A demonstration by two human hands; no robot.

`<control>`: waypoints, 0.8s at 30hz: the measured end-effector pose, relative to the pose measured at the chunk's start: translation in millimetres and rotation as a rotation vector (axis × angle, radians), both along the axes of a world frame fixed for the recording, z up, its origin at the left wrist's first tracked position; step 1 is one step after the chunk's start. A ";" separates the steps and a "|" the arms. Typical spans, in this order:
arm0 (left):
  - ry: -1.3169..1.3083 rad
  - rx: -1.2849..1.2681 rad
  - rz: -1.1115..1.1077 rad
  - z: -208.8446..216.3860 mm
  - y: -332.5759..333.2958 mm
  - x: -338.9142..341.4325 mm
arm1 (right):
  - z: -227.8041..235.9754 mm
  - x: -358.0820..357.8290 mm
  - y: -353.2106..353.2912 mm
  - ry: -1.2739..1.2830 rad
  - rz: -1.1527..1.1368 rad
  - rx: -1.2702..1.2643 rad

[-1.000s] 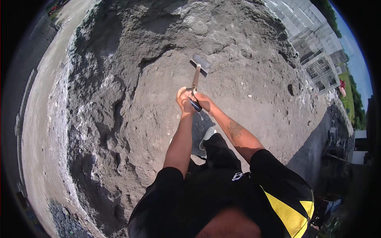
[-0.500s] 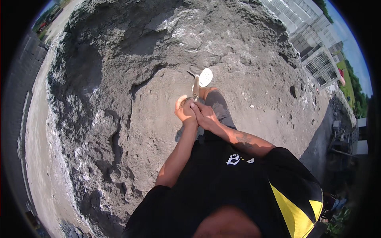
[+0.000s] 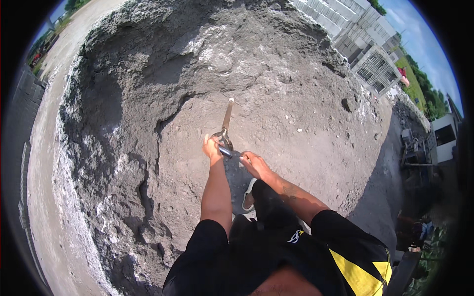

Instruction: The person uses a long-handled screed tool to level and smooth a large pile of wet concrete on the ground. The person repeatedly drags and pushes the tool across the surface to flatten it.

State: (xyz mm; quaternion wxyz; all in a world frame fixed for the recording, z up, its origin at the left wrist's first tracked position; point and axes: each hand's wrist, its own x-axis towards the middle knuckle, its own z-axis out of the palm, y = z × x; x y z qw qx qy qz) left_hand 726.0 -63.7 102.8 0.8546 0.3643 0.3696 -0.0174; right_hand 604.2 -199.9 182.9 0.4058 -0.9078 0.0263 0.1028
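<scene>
A shovel with a brown shaft and a forked metal handle with a black crossbar stands out over the grey ground, its far end against the dirt. The blade cannot be made out clearly. My left hand is closed around the left side of the handle. Just right of the crossbar, a small gap away, my right hand is held with its fingers curled in. Nothing shows in it.
A tall, rough bank of grey earth curves round on the left and far side. A shoe shows below my hands. Stacked pale blocks and a slotted crate stand at the far right. Loose stones dot the ground.
Both hands were together on the handle; now they are apart, with the right hand off it. The shovel has shifted left and nearer. The foot beside it has drawn back toward me.
</scene>
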 end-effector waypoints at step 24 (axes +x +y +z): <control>0.007 -0.115 -0.063 -69.0 -166.8 -249.8 | -102.6 -557.7 -268.0 0.628 -0.646 0.246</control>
